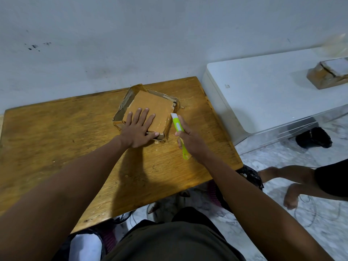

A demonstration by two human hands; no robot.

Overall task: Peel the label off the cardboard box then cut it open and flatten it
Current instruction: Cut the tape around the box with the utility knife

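Observation:
A small brown cardboard box [150, 104] wrapped in clear tape lies on the wooden table [56, 132], near its far right corner. A scrap of label with black print clings to the box's right corner. My left hand [138, 129] lies flat on the box's top panel, fingers spread and straight, thumb along the near edge. My right hand [188, 138] grips a lime-green utility knife [178, 129] just right of the box. The knife's white tip points at the box's right side, close to it.
A white low unit [263, 95] stands right of the table with another taped cardboard box [327, 74] on it. Another person's bare legs and feet [290, 185] are on the marble floor at right. A black bag hangs at the table's near right corner. The wall runs right behind the table.

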